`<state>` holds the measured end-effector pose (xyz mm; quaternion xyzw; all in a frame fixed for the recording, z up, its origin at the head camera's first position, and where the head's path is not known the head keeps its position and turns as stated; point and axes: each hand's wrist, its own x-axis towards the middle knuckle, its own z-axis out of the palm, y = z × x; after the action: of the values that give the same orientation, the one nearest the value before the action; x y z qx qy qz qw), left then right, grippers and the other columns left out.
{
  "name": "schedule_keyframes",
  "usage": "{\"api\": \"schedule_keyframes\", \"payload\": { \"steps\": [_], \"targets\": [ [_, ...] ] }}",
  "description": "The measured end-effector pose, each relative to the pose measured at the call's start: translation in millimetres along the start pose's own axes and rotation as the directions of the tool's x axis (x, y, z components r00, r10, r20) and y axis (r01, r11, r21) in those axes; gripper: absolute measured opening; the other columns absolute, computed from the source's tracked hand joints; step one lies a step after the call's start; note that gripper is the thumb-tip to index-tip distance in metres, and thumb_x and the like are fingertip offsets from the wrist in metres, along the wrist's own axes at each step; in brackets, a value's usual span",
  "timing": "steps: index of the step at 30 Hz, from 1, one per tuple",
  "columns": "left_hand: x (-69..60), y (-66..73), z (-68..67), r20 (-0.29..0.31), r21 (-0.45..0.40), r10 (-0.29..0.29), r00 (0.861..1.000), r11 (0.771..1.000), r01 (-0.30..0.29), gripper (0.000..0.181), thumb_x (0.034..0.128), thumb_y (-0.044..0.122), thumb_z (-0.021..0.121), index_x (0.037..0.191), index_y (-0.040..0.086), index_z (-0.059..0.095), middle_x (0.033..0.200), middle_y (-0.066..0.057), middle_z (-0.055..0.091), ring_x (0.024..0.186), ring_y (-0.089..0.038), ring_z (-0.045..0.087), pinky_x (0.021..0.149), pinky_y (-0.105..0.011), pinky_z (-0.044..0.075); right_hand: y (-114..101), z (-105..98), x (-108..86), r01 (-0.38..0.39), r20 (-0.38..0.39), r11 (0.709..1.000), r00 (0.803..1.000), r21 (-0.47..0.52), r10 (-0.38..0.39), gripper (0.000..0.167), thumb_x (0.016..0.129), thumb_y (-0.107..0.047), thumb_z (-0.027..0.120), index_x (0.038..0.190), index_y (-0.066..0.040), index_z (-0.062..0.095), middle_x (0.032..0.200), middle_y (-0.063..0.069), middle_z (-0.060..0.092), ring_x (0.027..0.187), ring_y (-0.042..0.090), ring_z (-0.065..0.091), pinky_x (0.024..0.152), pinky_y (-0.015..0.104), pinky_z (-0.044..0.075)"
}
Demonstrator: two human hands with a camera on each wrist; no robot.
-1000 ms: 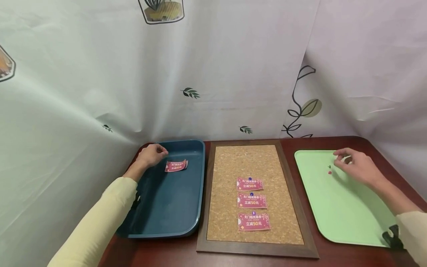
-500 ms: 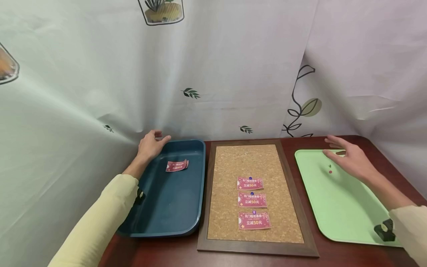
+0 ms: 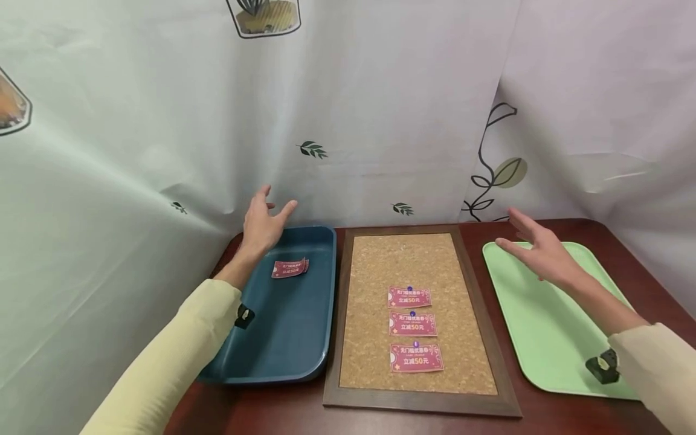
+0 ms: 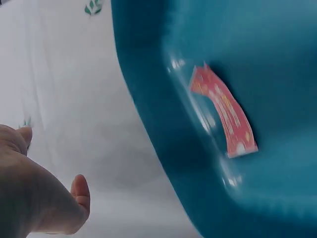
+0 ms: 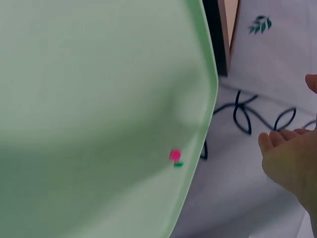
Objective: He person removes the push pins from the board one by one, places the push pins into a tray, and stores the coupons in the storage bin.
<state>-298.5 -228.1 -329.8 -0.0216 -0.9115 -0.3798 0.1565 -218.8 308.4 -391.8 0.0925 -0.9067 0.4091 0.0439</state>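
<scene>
The left hand [image 3: 261, 225] has risen, spread wider, farther from the loose coupons [image 3: 289, 268], and the right hand [image 3: 545, 255], uncurled, has swung inward past the cherry-like print [image 5: 175, 155].

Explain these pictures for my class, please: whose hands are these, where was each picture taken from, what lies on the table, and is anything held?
There is no machine here: someone works bare-handed. The wide picture is taken from the head, looking forward and down; the two smaller ones from the left and right wrists. On the dark red table, left to right, are a blue tray with what look like overlapping pink coupons, a framed cork board with three pinned coupons in a column, and a pale green tray. The left hand hovers near the blue tray's far end, the right hand near the green tray's. Neither visibly holds anything.
</scene>
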Motion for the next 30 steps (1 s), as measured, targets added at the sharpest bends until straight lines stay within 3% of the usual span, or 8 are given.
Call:
{"api": "schedule_keyframes", "payload": {
  "steps": [1, 2, 4, 11, 18, 21, 25, 30],
  "targets": [
    [-1.0, 3.4, 3.0, 0.008, -0.009, 0.012, 1.000, 1.000, -0.012, 0.084, 0.1056, 0.047, 0.065, 0.168, 0.008, 0.025, 0.170, -0.016, 0.033, 0.145, -0.037, 0.047, 0.115, -0.058, 0.040, -3, 3, 1.1, 0.000, 0.010, 1.000, 1.000, 0.007, 0.000, 0.088, 0.107, -0.037, 0.066, 0.171, -0.009, 0.011, 0.171, 0.028, 0.022, 0.148, 0.057, 0.034, 0.095, 0.065, 0.050],
    [-1.9, 6.5, 6.1, 0.015, -0.017, 0.023, 1.000, 1.000, -0.023, 0.084, 0.1056, 0.046, 0.065, 0.168, 0.008, 0.025, 0.170, -0.016, 0.033, 0.145, -0.036, 0.047, 0.114, -0.057, 0.041, -7, 7, 2.2, 0.003, 0.019, 1.000, 1.000, 0.016, -0.004, 0.090, 0.107, -0.037, 0.067, 0.171, -0.009, 0.010, 0.171, 0.027, 0.021, 0.149, 0.056, 0.032, 0.098, 0.067, 0.049],
    [-4.2, 12.1, 12.3, 0.032, -0.029, 0.035, 0.999, 0.999, -0.034, 0.084, 0.1052, 0.045, 0.067, 0.167, 0.008, 0.025, 0.170, -0.016, 0.033, 0.145, -0.036, 0.048, 0.114, -0.056, 0.042, -13, 15, 4.2, 0.033, 0.030, 0.999, 0.999, 0.025, -0.034, 0.091, 0.106, -0.035, 0.069, 0.170, -0.006, 0.011, 0.171, 0.029, 0.021, 0.149, 0.057, 0.031, 0.110, 0.074, 0.032],
    [-13.4, 29.2, 34.8, 0.107, -0.050, 0.037, 0.994, 0.998, -0.031, 0.087, 0.1031, 0.048, 0.069, 0.168, 0.012, 0.024, 0.168, -0.015, 0.035, 0.144, -0.034, 0.048, 0.112, -0.057, 0.044, -31, 44, 10.2, 0.090, 0.079, 0.996, 0.993, 0.012, -0.090, 0.090, 0.104, -0.029, 0.072, 0.170, -0.006, 0.017, 0.171, 0.027, 0.025, 0.148, 0.057, 0.033, 0.110, 0.074, 0.035],
    [-27.3, 40.2, 59.2, 0.201, -0.064, 0.062, 0.978, 0.997, -0.050, 0.090, 0.1019, 0.049, 0.070, 0.169, 0.014, 0.023, 0.166, -0.014, 0.038, 0.141, -0.033, 0.050, 0.107, -0.056, 0.047, -45, 71, 15.5, 0.130, 0.128, 0.991, 0.983, 0.016, -0.131, 0.083, 0.102, -0.026, 0.076, 0.166, -0.001, 0.028, 0.167, 0.025, 0.034, 0.151, 0.051, 0.034, 0.114, 0.071, 0.032],
    [-32.5, 45.6, 67.4, 0.262, -0.059, 0.062, 0.963, 0.997, -0.048, 0.094, 0.1015, 0.051, 0.070, 0.170, 0.015, 0.018, 0.166, -0.014, 0.038, 0.139, -0.033, 0.052, 0.106, -0.056, 0.048, -49, 81, 17.2, 0.150, 0.146, 0.988, 0.977, 0.038, -0.154, 0.079, 0.101, -0.022, 0.077, 0.163, 0.000, 0.034, 0.164, 0.026, 0.040, 0.150, 0.050, 0.037, 0.116, 0.069, 0.032],
    [-40.0, 53.2, 77.8, 0.355, -0.041, 0.061, 0.933, 0.998, -0.049, 0.098, 0.1018, 0.050, 0.070, 0.171, 0.013, 0.012, 0.167, -0.016, 0.036, 0.140, -0.034, 0.052, 0.109, -0.056, 0.047, -51, 94, 16.8, 0.177, 0.180, 0.983, 0.966, 0.053, -0.184, 0.072, 0.100, -0.019, 0.078, 0.158, 0.003, 0.042, 0.160, 0.026, 0.045, 0.143, 0.052, 0.044, 0.112, 0.069, 0.037],
    [-49.5, 62.0, 90.7, 0.431, -0.021, 0.060, 0.900, 0.998, -0.057, 0.097, 0.1020, 0.047, 0.071, 0.170, 0.010, 0.014, 0.166, -0.019, 0.038, 0.142, -0.035, 0.052, 0.110, -0.055, 0.047, -54, 109, 15.2, 0.232, 0.205, 0.972, 0.950, 0.050, -0.237, 0.065, 0.098, -0.016, 0.079, 0.152, 0.006, 0.049, 0.153, 0.026, 0.054, 0.136, 0.050, 0.052, 0.108, 0.067, 0.043]
  ]
}}
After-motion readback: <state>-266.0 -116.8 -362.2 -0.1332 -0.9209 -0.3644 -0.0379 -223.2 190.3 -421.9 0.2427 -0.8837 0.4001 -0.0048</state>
